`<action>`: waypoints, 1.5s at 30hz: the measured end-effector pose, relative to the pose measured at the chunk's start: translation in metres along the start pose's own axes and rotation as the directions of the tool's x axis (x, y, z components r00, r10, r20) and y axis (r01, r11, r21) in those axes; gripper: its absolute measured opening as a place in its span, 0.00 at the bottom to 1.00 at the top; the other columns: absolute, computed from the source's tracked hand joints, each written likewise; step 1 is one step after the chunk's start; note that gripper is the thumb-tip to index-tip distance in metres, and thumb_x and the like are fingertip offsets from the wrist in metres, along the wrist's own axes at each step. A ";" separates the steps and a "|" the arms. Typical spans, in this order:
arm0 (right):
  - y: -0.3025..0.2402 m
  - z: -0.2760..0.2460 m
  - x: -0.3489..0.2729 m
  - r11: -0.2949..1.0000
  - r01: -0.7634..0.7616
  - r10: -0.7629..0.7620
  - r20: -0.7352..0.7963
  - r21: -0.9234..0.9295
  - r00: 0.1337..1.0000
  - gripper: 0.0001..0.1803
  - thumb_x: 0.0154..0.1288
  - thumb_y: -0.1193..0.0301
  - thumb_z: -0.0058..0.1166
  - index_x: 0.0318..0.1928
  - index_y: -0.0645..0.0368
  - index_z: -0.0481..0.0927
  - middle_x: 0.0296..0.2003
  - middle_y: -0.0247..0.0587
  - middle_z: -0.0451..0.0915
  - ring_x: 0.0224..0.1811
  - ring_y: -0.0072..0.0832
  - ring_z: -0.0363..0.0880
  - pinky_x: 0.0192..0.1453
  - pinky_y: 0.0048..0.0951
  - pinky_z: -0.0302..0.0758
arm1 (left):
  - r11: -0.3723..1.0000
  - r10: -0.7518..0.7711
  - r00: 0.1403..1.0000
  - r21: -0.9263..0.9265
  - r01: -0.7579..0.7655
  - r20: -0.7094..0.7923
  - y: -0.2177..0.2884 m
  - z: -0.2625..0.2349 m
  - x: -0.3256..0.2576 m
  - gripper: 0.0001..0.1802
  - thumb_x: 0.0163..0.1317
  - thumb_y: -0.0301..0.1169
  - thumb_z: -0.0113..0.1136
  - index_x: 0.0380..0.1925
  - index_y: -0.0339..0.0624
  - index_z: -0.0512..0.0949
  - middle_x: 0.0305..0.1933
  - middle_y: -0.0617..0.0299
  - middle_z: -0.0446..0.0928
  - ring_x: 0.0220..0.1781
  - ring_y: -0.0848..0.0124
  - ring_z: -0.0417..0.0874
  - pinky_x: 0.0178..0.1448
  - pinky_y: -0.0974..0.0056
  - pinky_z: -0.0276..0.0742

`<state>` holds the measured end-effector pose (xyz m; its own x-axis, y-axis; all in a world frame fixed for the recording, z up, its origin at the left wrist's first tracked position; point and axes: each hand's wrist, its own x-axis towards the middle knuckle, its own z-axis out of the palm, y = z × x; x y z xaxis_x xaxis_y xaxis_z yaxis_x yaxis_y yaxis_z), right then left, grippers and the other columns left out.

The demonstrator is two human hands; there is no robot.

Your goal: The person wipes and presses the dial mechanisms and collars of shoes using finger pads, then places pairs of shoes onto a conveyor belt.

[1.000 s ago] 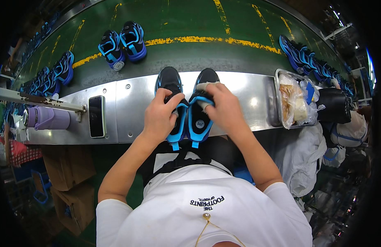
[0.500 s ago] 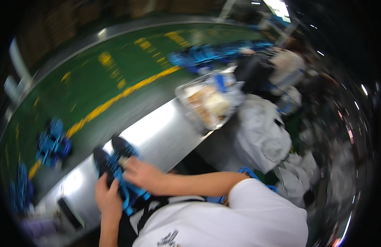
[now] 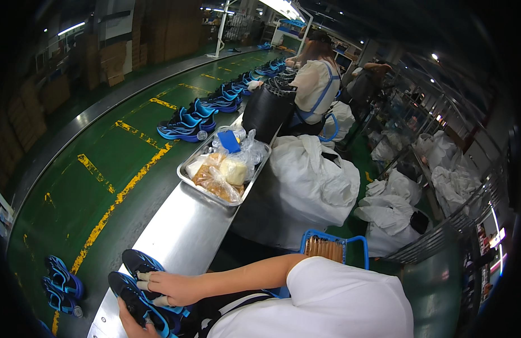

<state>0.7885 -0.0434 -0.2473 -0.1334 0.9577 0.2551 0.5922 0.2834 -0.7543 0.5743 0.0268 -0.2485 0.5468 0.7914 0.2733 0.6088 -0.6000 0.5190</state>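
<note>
Two black and blue sneakers lie side by side at the near end of a bare-metal bench (image 3: 176, 231), toes pointing away from me. My left hand (image 3: 135, 325) grips the left sneaker (image 3: 123, 284) along its outer side, thumb up by the opening. Across the pair reaches my right hand (image 3: 173, 286), its fingers curled over the uppers and pressing on the right sneaker (image 3: 137, 260). Pale covers wrap several of its fingertips. The heels of both sneakers are partly hidden by my hands and the frame's lower edge.
Beyond the sneakers, a metal tray (image 3: 184, 176) holds bagged pieces and a blue block. Left runs a green conveyor belt (image 3: 63, 186) with a sneaker pair (image 3: 62, 286) and more pairs (image 3: 187, 121) farther along. White sacks (image 3: 314, 174), a blue chair (image 3: 356, 242) and a co-worker (image 3: 319, 84) are rightward.
My view has swung, so the tray and co-worker now appear farther left, and the picture is sharper. Both hands stay on the sneakers, now lower and farther left in view.
</note>
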 end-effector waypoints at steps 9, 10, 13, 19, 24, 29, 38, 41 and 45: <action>0.003 0.007 -0.010 0.980 0.089 -0.100 -0.053 -0.178 0.994 0.28 0.65 0.66 0.54 0.62 0.70 0.69 0.66 0.67 0.61 0.71 0.56 0.58 0.74 0.45 0.57 | 0.956 0.286 0.952 0.028 -0.290 0.111 0.010 -0.005 0.011 0.24 0.57 0.22 0.57 0.57 0.35 0.75 0.58 0.43 0.75 0.58 0.45 0.74 0.64 0.51 0.68; 0.007 -0.001 -0.003 0.978 0.094 -0.106 -0.058 -0.184 0.993 0.28 0.65 0.66 0.54 0.62 0.70 0.69 0.66 0.67 0.61 0.71 0.56 0.58 0.74 0.45 0.57 | 0.954 0.298 0.945 -0.016 -0.298 0.134 0.013 -0.014 0.016 0.23 0.58 0.23 0.58 0.56 0.34 0.74 0.58 0.43 0.75 0.58 0.45 0.74 0.65 0.51 0.68; 0.019 -0.022 0.011 0.992 0.111 -0.119 0.135 0.066 0.984 0.19 0.64 0.70 0.54 0.55 0.64 0.76 0.59 0.60 0.71 0.68 0.53 0.62 0.69 0.44 0.63 | 0.950 0.307 0.942 -0.108 -0.294 0.138 0.033 -0.029 0.026 0.18 0.61 0.26 0.59 0.52 0.34 0.76 0.54 0.44 0.77 0.57 0.47 0.75 0.63 0.52 0.69; 0.023 -0.013 0.013 0.978 0.103 -0.105 0.003 -0.180 0.995 0.05 0.52 0.75 0.56 0.31 0.57 0.83 0.45 0.41 0.77 0.44 0.41 0.73 0.46 0.34 0.75 | 0.969 0.222 0.926 -0.176 -0.174 0.307 0.012 -0.020 0.052 0.11 0.65 0.29 0.56 0.43 0.36 0.81 0.44 0.48 0.79 0.48 0.50 0.78 0.54 0.55 0.73; 0.028 -0.019 0.016 0.955 0.178 -0.162 0.085 -0.237 0.983 0.06 0.51 0.77 0.57 0.32 0.59 0.84 0.45 0.44 0.76 0.46 0.42 0.73 0.47 0.35 0.74 | 0.946 0.321 0.934 -0.109 -0.306 0.157 0.015 0.000 0.046 0.11 0.62 0.30 0.61 0.43 0.39 0.81 0.41 0.50 0.78 0.42 0.50 0.77 0.50 0.56 0.73; 0.040 -0.017 0.017 0.978 0.016 -0.003 -0.062 0.209 0.998 0.11 0.51 0.79 0.58 0.38 0.61 0.84 0.36 0.46 0.76 0.45 0.42 0.75 0.49 0.37 0.72 | 0.984 0.043 0.996 -0.179 -0.028 0.083 -0.001 0.008 0.036 0.15 0.59 0.33 0.68 0.45 0.41 0.80 0.36 0.57 0.74 0.31 0.68 0.73 0.37 0.65 0.71; 0.046 -0.035 0.021 0.979 -0.057 0.058 0.002 0.197 0.998 0.14 0.48 0.76 0.63 0.39 0.54 0.88 0.35 0.45 0.72 0.40 0.40 0.75 0.44 0.35 0.73 | 0.935 0.067 0.980 -0.354 0.004 0.188 0.001 0.007 0.049 0.11 0.60 0.26 0.65 0.43 0.38 0.81 0.37 0.63 0.77 0.32 0.74 0.72 0.38 0.68 0.71; 0.041 -0.032 0.022 0.998 -0.019 0.012 -0.113 -0.066 0.994 0.13 0.48 0.75 0.64 0.38 0.53 0.88 0.33 0.44 0.70 0.38 0.38 0.75 0.41 0.36 0.72 | 0.918 0.142 0.944 -0.396 -0.013 0.299 -0.008 0.007 0.056 0.14 0.61 0.26 0.66 0.47 0.37 0.80 0.37 0.63 0.77 0.32 0.74 0.71 0.37 0.68 0.71; 0.044 -0.051 0.019 0.966 -0.036 0.036 0.004 0.255 0.999 0.11 0.48 0.72 0.65 0.36 0.53 0.87 0.31 0.42 0.70 0.38 0.40 0.74 0.40 0.36 0.72 | 0.921 -0.034 0.979 -0.374 0.110 0.203 0.010 0.008 0.051 0.14 0.61 0.28 0.65 0.46 0.38 0.81 0.36 0.63 0.77 0.31 0.74 0.71 0.37 0.69 0.70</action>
<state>0.8520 -0.0154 -0.2447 -0.1155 0.9675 0.2251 0.3743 0.2523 -0.8923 0.6131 0.0603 -0.2353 0.6310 0.7711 0.0850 0.4059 -0.4215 0.8109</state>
